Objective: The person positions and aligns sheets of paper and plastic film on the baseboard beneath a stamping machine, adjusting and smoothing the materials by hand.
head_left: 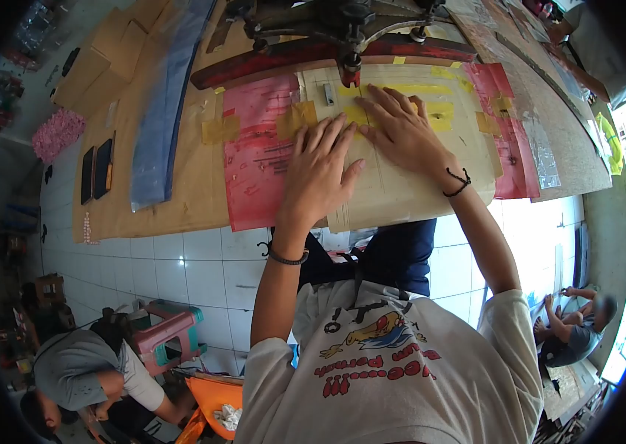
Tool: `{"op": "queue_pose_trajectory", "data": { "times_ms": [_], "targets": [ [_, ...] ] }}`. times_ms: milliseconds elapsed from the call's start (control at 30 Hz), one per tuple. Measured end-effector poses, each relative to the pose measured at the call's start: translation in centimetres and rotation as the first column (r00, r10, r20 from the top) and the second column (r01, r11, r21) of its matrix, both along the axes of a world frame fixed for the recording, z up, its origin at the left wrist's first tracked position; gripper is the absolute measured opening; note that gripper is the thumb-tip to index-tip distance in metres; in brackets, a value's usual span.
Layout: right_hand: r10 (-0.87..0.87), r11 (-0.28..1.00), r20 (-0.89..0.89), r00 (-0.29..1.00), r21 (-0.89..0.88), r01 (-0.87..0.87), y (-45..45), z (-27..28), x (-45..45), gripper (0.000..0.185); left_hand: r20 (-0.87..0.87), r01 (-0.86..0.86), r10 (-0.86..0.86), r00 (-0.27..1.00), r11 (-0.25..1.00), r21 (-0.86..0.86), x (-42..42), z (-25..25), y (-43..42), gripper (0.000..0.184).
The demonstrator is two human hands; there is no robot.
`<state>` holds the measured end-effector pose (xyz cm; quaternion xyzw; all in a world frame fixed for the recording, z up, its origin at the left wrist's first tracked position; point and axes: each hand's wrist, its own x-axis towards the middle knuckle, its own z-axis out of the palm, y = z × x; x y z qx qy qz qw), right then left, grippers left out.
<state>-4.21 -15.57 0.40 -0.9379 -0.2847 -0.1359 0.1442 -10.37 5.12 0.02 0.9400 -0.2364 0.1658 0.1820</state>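
My left hand (322,169) lies palm down, fingers stretched out, over the left part of a beige sheet (431,189) beside a red sheet (257,177). Further right, my right hand (405,132) rests flat on the same beige sheet, its fingers spread near strips of yellow tape (440,116). Neither hand grips anything. Brownish tape (298,120) crosses the edge between the red and beige sheets. Just beyond my fingers is a small metal piece (329,94). Above the sheets' far edge hangs a dark metal machine frame (350,33) with a long red bar (268,65).
Clear plastic sheeting (172,103) and two dark phone-like items (95,170) lie on the table's left side. Cardboard (106,59) sits at the far left. People sit low at the lower left (80,366) and lower right (579,329); another person (601,55) stands at the upper right.
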Motion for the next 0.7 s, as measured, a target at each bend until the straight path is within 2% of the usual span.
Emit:
{"op": "queue_pose_trajectory", "data": {
  "times_ms": [300, 500, 700],
  "targets": [
    [-0.025, 1.0, 0.025, 0.999, 0.018, 0.024, 0.0, -0.7, 0.4, 0.051, 0.047, -0.02, 0.02, 0.999, 1.0, 0.0, 0.0, -0.8, 0.0, 0.055],
    [-0.049, 0.999, 0.019, 0.999, 0.007, 0.049, 0.0, -0.9, 1.2, 0.051, 0.075, -0.007, 0.008, 0.997, 1.0, -0.014, 0.1, -1.1, 0.1, 0.064],
    [0.057, 0.989, 0.026, 0.998, 0.134, -0.06, -0.7, -0.7, 1.2, 0.05, 0.066, -0.015, 0.017, 0.998, 0.999, -0.028, -0.1, -0.7, 0.0, 0.067]
  ]
}}
